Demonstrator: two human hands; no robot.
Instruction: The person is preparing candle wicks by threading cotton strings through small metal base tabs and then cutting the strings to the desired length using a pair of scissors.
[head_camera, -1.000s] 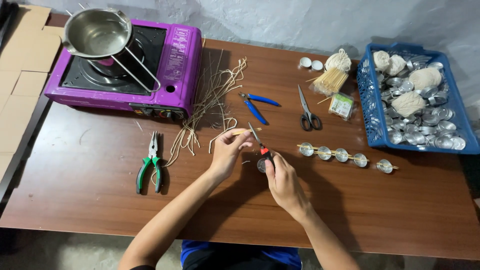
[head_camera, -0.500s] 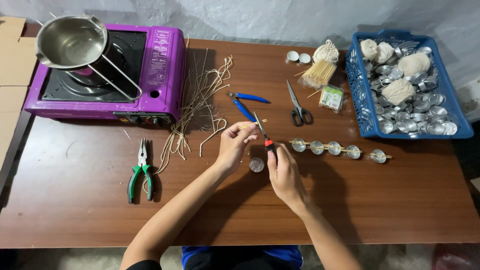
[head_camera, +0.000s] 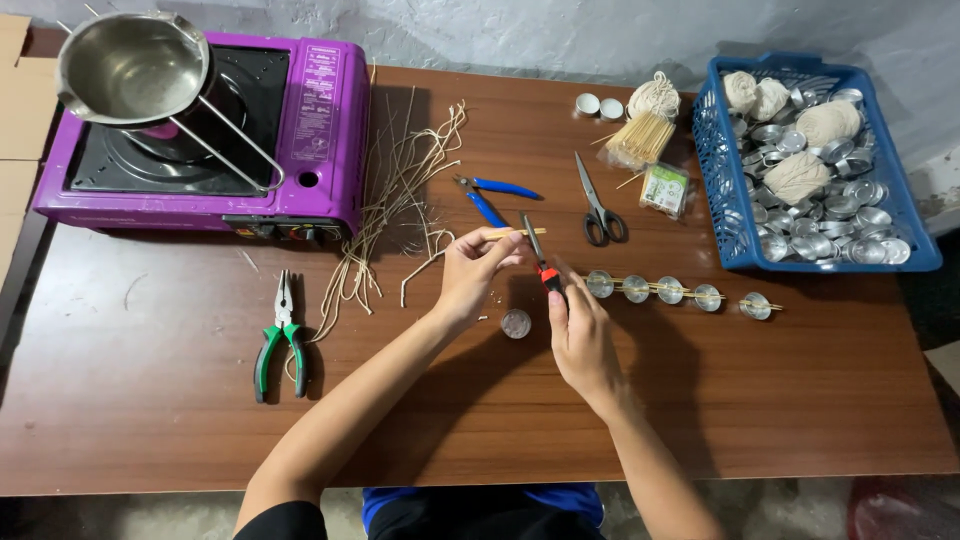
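My left hand (head_camera: 473, 275) pinches a thin wooden stick (head_camera: 522, 233) that points right, over the brown table (head_camera: 150, 400). My right hand (head_camera: 581, 330) grips a small tool with a red-and-black handle (head_camera: 545, 275) whose dark blade (head_camera: 531, 238) reaches up to the stick. A single round metal cup (head_camera: 516, 323) sits on the table just below and between the hands. To the right of my right hand lies a row of several metal cups (head_camera: 671, 291), each with a stick laid across it.
A purple portable stove (head_camera: 310, 130) with a steel pot (head_camera: 130, 68) stands at back left. Loose wick strands (head_camera: 400, 190), green-handled pliers (head_camera: 280, 335), blue-handled pliers (head_camera: 495, 197), scissors (head_camera: 598, 203), a stick bundle (head_camera: 640, 140) and a blue basket (head_camera: 725, 150) of metal cups and string balls are also on the table.
Both hands have lifted slightly off the single metal cup, which now lies uncovered below them. The stick and tool are still held. The head camera has shifted.
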